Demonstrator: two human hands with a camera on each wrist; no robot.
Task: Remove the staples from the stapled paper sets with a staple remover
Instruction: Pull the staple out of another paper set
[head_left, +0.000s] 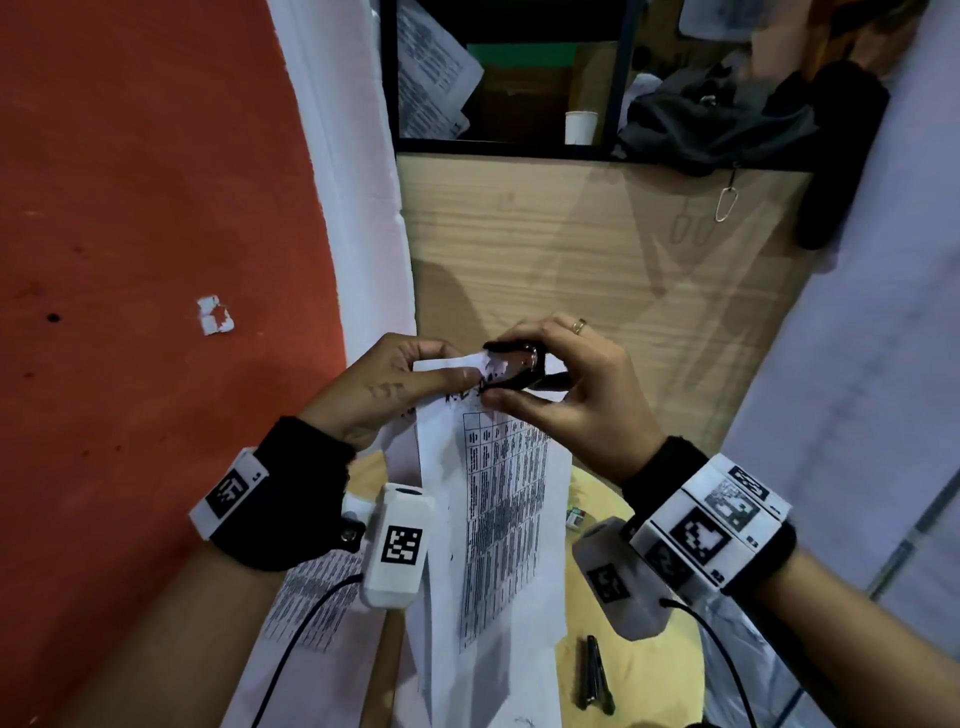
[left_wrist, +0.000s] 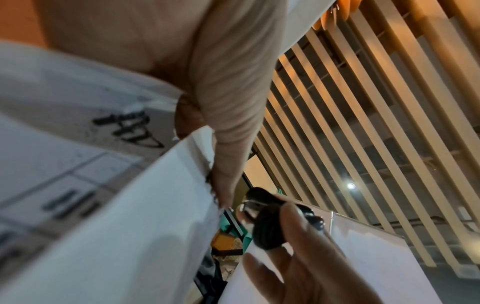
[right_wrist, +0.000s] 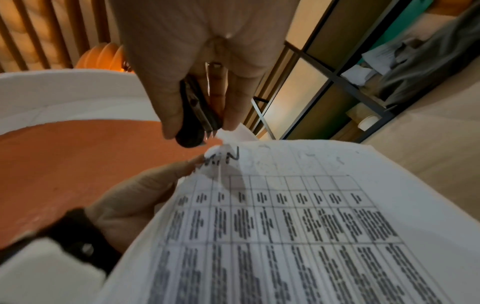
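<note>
The stapled paper set (head_left: 498, 499) is held up above the table (head_left: 597, 249), its top corner pinched by the left hand (head_left: 387, 387). The staple remover (head_left: 511, 366) is squeezed by the right hand (head_left: 566, 400) at that corner. The sheets appear light, limp and easily torn, so a hold close beside the staple is judged best.

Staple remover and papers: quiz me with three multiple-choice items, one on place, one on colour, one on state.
1. Where is the staple remover?
A. On the shelf
B. At the papers' top corner
C. On the floor

2. What colour is the cup on the shelf?
A. White
B. Red
C. Blue

3. What is the left hand doing?
A. Hanging idle
B. Pinching the papers
C. Holding the cup

Answers: B, the right hand holds the remover against that corner; A, it shows plain white; B, its fingers pinch the sheets near the corner.
</note>
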